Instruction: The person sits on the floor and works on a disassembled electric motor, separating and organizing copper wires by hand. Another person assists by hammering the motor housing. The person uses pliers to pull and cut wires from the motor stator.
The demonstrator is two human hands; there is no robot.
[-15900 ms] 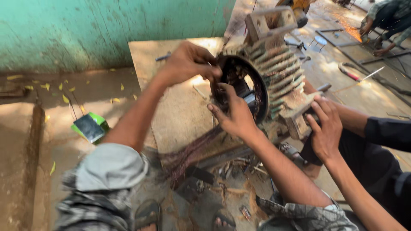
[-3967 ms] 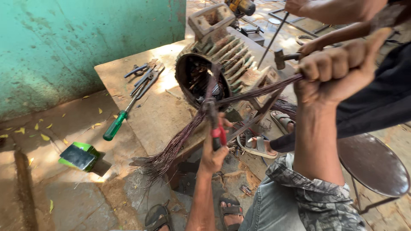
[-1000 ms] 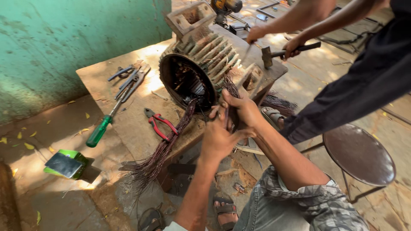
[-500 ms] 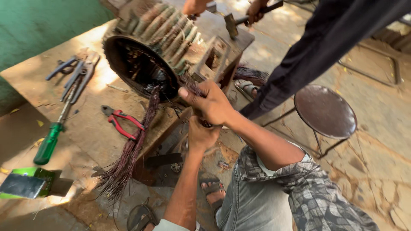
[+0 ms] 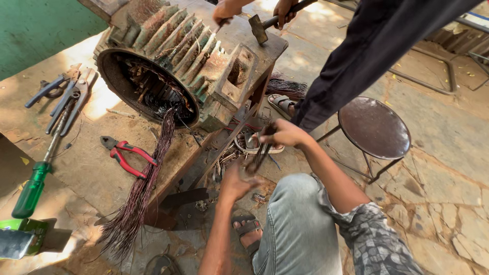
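Head view: looking down past the person's knees at a worn surface (image 5: 91, 163) carrying a motor stator.
Right hand (image 5: 285, 133): raised beside the surface's edge, its grip pinching the top of a short bundle of dark wires (image 5: 261, 153).
Left hand (image 5: 235, 181): just below, palm up, fingers spread loosely; the lower end of the dark wires reaches its fingertips, but whether it clasps them cannot be told.
Stator housing (image 5: 188, 61): ribbed, rusty casting lying on its side on the surface, open bore toward the camera.
Copper winding strands (image 5: 142, 193): a long reddish-brown hank hanging out of the bore, over the surface's edge, fanning out near the floor.
Red-handled pliers (image 5: 126, 157): flat on the surface, just left of the hanging strands.
Green-handled screwdriver (image 5: 38, 175): lying further left, with grey-handled pliers and snips (image 5: 63, 97) above it.
Co-worker: a person in dark clothing stands behind the housing, holding a hammer (image 5: 265, 25) over it.
Round metal stool (image 5: 374, 127): on the stone floor to the right.
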